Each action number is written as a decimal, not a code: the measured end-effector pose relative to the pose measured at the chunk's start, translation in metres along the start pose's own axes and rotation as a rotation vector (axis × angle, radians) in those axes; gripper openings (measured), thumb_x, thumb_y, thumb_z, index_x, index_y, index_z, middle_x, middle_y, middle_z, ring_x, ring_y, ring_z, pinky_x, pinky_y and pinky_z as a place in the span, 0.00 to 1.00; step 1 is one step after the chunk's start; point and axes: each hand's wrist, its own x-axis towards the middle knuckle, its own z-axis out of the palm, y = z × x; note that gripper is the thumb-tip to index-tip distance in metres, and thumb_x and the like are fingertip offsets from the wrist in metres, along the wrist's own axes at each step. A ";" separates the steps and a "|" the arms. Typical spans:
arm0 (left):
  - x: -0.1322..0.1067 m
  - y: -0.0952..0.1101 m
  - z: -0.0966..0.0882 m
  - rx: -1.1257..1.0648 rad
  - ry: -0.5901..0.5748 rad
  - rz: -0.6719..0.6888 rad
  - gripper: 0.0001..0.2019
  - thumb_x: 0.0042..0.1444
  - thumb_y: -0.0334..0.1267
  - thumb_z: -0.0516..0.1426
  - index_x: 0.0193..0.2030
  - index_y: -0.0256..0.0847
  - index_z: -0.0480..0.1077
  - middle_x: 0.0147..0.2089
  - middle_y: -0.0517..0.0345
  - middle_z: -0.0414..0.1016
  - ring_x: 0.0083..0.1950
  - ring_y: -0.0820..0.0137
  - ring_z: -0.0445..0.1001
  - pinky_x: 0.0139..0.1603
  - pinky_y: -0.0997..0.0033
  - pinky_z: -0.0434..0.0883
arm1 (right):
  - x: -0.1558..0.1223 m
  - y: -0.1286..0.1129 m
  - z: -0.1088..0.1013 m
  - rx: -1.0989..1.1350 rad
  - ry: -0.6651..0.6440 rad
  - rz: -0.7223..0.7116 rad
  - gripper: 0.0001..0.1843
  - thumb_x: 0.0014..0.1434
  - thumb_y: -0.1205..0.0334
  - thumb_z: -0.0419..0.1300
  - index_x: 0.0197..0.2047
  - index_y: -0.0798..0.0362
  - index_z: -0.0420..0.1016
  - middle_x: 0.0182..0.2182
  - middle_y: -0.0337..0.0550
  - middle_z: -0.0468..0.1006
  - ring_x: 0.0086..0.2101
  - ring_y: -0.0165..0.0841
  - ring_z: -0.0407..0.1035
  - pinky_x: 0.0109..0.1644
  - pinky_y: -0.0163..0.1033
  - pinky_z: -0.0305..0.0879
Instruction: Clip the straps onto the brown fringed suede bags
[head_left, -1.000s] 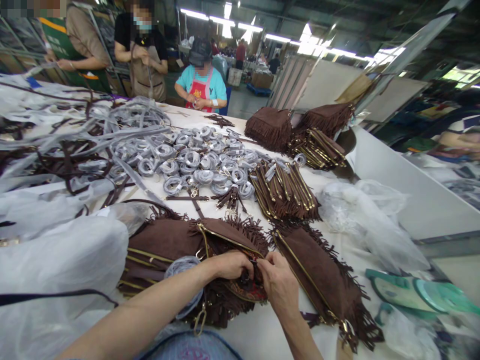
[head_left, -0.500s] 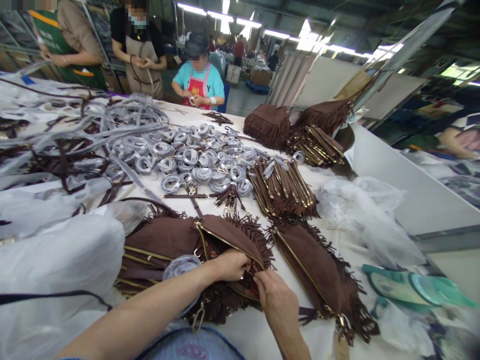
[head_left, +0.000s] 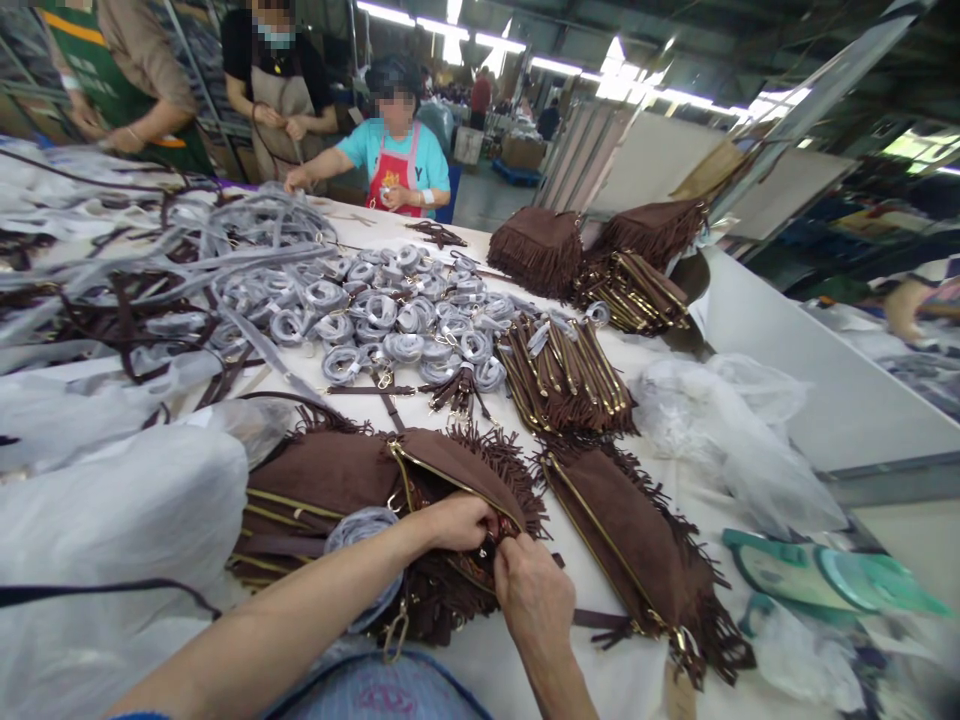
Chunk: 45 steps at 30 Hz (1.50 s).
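The bag [head_left: 457, 465] lies mouth open right in front of the person, its brown flap raised and its patterned lining partly showing. The left hand [head_left: 456, 522] reaches into the mouth with bent fingers; the right hand [head_left: 534, 583] curls at the near edge, just beside it. The fingertips of both hands are hidden, so what either one grips cannot be told. The zip [head_left: 442, 467] could snag the lining if cloth bunches between its teeth, and the fringe [head_left: 499, 450] so near the opening could catch too. The wrapped coil [head_left: 360, 530] under the left forearm might slide off if the arm brushes it. To the left, more bags [head_left: 322, 470] lie stacked; to the right, a shut bag [head_left: 622, 530] bears a tag [head_left: 680, 690]. The white surface [head_left: 630, 682] is crowded: a heap of grey coils [head_left: 405, 315], a row of fringed bags [head_left: 566, 380], clear plastic [head_left: 731, 440], a green plastic object [head_left: 832, 572]. Across it, a co-worker in a red apron [head_left: 394, 178] stretches an arm towards loose straps, and two others stand farther left. Strip lights [head_left: 465, 38] hang over the large workroom.
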 end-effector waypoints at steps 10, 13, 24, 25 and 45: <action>-0.004 0.001 -0.004 0.038 0.105 0.076 0.12 0.50 0.23 0.55 0.33 0.40 0.77 0.36 0.57 0.81 0.40 0.66 0.76 0.42 0.73 0.69 | -0.001 0.001 0.008 0.180 0.025 0.057 0.11 0.67 0.61 0.52 0.37 0.51 0.75 0.27 0.42 0.79 0.28 0.36 0.73 0.30 0.39 0.58; -0.009 0.002 -0.010 -0.021 0.199 0.155 0.11 0.49 0.23 0.54 0.34 0.38 0.75 0.35 0.57 0.79 0.37 0.69 0.75 0.39 0.75 0.67 | 0.000 0.002 0.009 0.350 0.130 0.006 0.20 0.71 0.52 0.45 0.46 0.53 0.74 0.37 0.46 0.81 0.36 0.37 0.74 0.39 0.38 0.63; -0.112 0.043 -0.055 0.229 0.092 0.315 0.15 0.52 0.26 0.58 0.46 0.44 0.74 0.49 0.55 0.76 0.52 0.64 0.72 0.56 0.68 0.65 | -0.001 -0.002 0.025 0.570 0.202 0.065 0.24 0.69 0.46 0.47 0.41 0.52 0.78 0.34 0.44 0.82 0.32 0.34 0.75 0.36 0.36 0.63; -0.128 0.045 -0.051 0.301 0.085 0.297 0.16 0.52 0.26 0.58 0.46 0.45 0.74 0.49 0.56 0.76 0.54 0.63 0.70 0.58 0.64 0.64 | -0.002 -0.001 0.025 0.582 0.194 0.070 0.24 0.69 0.46 0.47 0.40 0.52 0.78 0.33 0.43 0.82 0.31 0.34 0.75 0.36 0.36 0.63; -0.056 0.042 -0.004 0.518 0.642 -0.164 0.04 0.63 0.34 0.56 0.35 0.40 0.68 0.37 0.56 0.74 0.41 0.63 0.70 0.41 0.64 0.64 | -0.006 -0.007 0.010 0.994 0.112 0.214 0.11 0.63 0.55 0.57 0.36 0.48 0.79 0.34 0.40 0.82 0.35 0.35 0.75 0.41 0.37 0.67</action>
